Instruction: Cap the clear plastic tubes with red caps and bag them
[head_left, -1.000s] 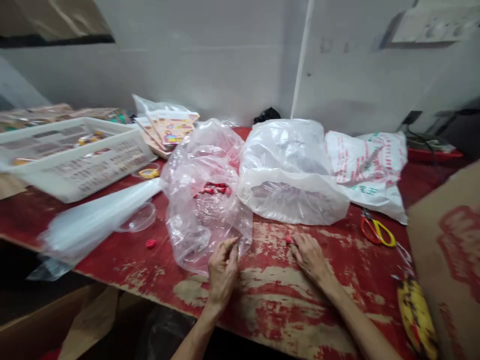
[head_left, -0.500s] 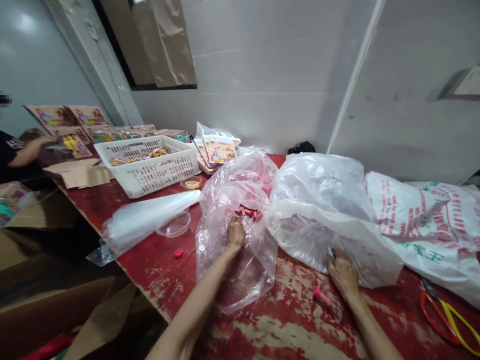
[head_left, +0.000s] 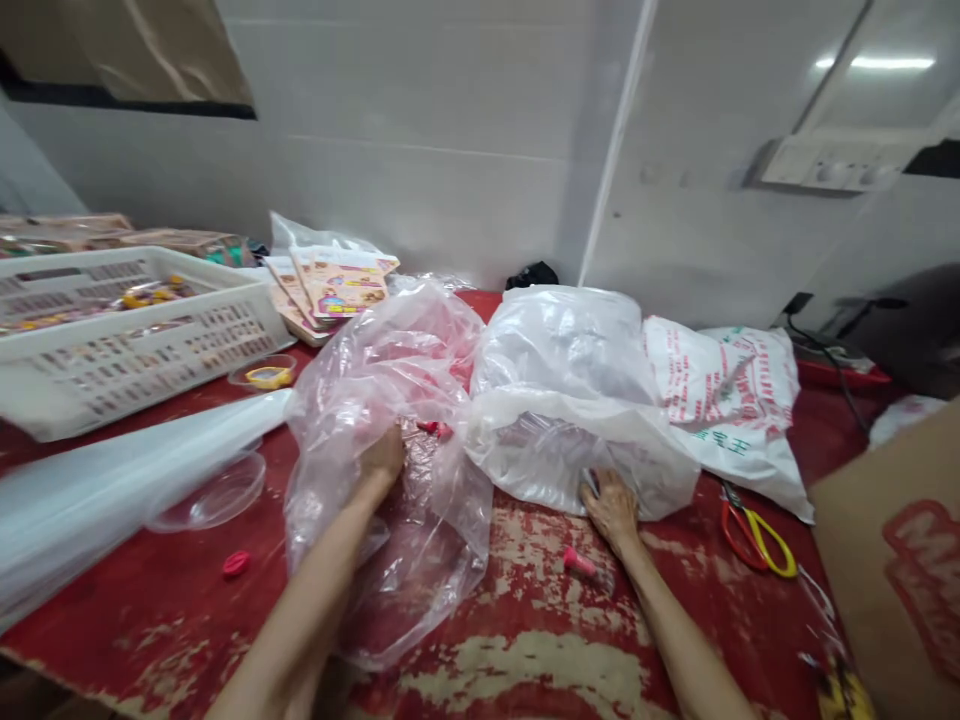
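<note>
Red pieces point(head_left: 433, 429) in clear bag point(head_left: 427, 500)

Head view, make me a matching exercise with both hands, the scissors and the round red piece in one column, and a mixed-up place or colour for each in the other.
Column one:
1. Left hand
2. Right hand
3. Scissors
4. Round red piece

Column two:
A. Red and yellow handles
B. On the table, left of the pinkish clear bag
C. At the front of the milky bag
D. In the pinkish clear bag's opening

Pairs: 1-D, 2-C, 3-A, 4-B
</note>
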